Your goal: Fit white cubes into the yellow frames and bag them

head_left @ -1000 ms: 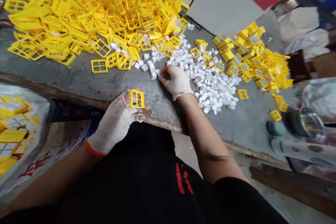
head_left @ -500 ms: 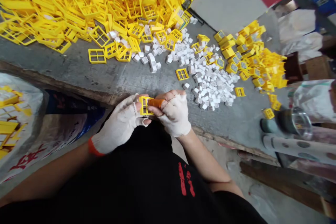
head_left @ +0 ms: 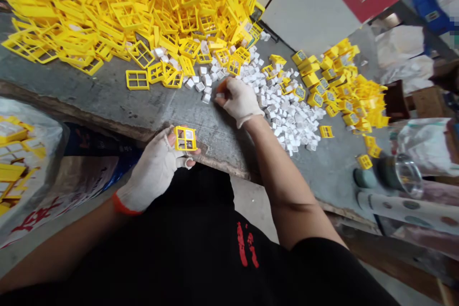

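Note:
My left hand (head_left: 152,167), in a white fingerless glove with an orange cuff, holds a small yellow window frame (head_left: 185,149) just off the table's front edge. A whitish insert (head_left: 189,135) fills the frame's upper right opening; the others show through. My right hand (head_left: 240,100), gloved too and with an orange cover on one finger, is over the table beside small white blocks (head_left: 206,90). Its fingers are bent together at the left side of the block heap; anything between them is too small to make out.
A big pile of yellow frames (head_left: 118,14) covers the back left of the grey table (head_left: 114,100). White blocks (head_left: 294,119) spread right of my forearm, with yellow pieces (head_left: 366,100) heaped beyond. A clear jar (head_left: 409,177) stands far right. A bag (head_left: 46,153) of yellow parts is at left.
My right hand has left the yellow window frame and moved up and forward to the white blocks. My left hand has shifted slightly left, still holding the frame.

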`<state>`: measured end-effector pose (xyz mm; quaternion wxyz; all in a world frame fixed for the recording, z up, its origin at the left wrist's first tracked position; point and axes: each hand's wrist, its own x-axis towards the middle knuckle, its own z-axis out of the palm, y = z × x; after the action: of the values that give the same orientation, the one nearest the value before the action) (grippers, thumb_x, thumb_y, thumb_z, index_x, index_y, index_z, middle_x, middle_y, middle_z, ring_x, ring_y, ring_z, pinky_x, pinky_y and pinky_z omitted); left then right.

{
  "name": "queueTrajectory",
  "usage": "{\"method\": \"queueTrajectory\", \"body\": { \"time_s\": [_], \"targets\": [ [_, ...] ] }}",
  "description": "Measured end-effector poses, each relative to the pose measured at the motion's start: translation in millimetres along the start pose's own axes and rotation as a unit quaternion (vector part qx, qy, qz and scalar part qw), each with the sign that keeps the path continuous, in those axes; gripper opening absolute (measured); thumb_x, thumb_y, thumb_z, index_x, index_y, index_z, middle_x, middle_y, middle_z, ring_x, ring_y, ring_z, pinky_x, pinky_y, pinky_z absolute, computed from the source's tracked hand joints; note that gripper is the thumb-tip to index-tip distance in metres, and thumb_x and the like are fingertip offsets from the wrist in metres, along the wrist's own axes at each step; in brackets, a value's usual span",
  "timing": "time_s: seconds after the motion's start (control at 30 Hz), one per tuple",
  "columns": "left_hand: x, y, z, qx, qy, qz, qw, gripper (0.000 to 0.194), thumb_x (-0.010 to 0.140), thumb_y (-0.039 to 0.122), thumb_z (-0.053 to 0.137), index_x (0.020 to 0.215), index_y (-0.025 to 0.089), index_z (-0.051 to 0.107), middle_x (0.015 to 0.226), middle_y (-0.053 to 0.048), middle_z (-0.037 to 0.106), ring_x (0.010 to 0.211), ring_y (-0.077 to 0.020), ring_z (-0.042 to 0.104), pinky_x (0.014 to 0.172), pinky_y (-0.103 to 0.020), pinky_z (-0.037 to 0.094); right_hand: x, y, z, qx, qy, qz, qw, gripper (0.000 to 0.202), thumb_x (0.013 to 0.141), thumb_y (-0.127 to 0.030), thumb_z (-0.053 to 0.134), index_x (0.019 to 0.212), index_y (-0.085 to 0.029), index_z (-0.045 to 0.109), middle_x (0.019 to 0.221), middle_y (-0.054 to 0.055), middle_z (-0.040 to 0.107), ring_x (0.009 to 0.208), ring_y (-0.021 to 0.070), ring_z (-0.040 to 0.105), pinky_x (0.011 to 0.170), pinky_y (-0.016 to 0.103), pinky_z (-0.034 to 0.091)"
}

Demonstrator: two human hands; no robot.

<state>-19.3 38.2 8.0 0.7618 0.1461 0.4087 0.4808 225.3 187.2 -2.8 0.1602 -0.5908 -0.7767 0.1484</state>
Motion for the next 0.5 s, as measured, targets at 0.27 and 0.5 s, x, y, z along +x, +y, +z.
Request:
{"method": "queueTrajectory", "body": {
  "time_s": [0.27, 0.5],
  "targets": [
    [-4, -4, 10.8, 0.004, -0.033, -0.02, 0.999, 0.028, 0.096, 0.042, 0.084, 0.107, 0.02, 0.07, 0.101, -0.008, 0.079, 0.079, -0.0244, 0.077, 0.06, -0.031, 0.057, -101, -25, -3, 0.406, 0.074, -0.025, 0.911, 0.048, 0.092, -0.069, 0.085, 0.117, -0.029, 0.078, 0.11, 0.004, 0.08, 0.098, 0.0232, 0.077, 0.088, 0.042, 0.067],
    [-19, -14, 23.6, 0.003, -0.067, -0.075, 0.995, 0.018, 0.108, 0.034, 0.067, 0.107, 0.019, 0.076, 0.096, -0.008, 0.078, 0.071, -0.0212, 0.074, 0.055, -0.029, 0.058, -139, -60, 5, 0.348, 0.165, -0.069, 0.92, 0.041, 0.1, -0.071, 0.077, 0.105, -0.031, 0.078, 0.109, 0.005, 0.082, 0.104, 0.0266, 0.079, 0.099, 0.05, 0.066]
  ]
}}
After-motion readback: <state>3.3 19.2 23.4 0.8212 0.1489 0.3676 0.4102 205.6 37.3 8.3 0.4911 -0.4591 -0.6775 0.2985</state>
